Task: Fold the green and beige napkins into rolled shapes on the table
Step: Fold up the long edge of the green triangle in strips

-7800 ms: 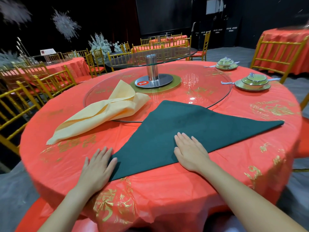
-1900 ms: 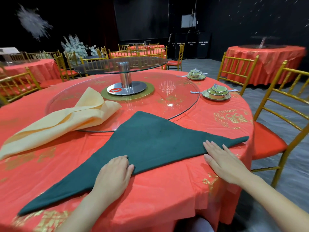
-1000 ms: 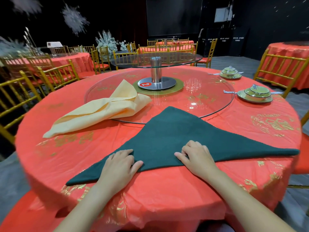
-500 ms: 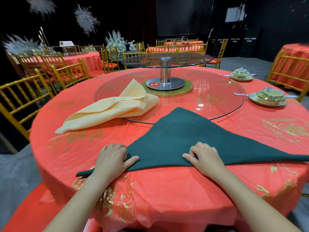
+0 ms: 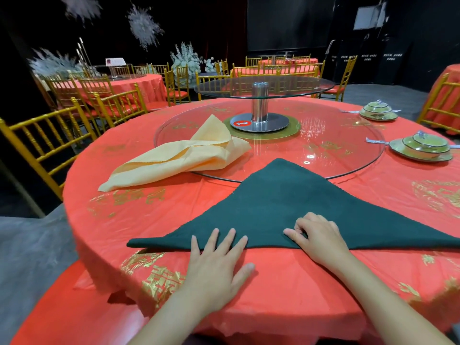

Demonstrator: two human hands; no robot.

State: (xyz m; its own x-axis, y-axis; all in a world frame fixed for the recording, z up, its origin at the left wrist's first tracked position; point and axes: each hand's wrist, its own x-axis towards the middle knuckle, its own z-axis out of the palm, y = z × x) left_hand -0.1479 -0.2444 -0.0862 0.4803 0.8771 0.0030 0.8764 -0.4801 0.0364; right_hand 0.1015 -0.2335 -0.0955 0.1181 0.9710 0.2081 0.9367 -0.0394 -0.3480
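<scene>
The green napkin (image 5: 281, 205) lies as a flat triangle on the red table (image 5: 286, 282), its long edge near me and its tip on the glass turntable. My left hand (image 5: 216, 262) lies flat with straight fingers, fingertips on the napkin's near edge. My right hand (image 5: 318, 237) has curled fingers and pinches the near edge of the green napkin. The beige napkin (image 5: 181, 155) lies loosely folded to the left, half on the turntable.
A glass turntable (image 5: 336, 145) with a steel post (image 5: 258, 105) fills the table's middle. Two green dish sets (image 5: 420, 148) stand at the right. Gold chairs (image 5: 42, 135) stand left and right. Other red tables fill the dim room behind.
My left hand has uncurled and now lies flat on the near edge. The right hand stays curled on the edge. The view has shifted slightly right.
</scene>
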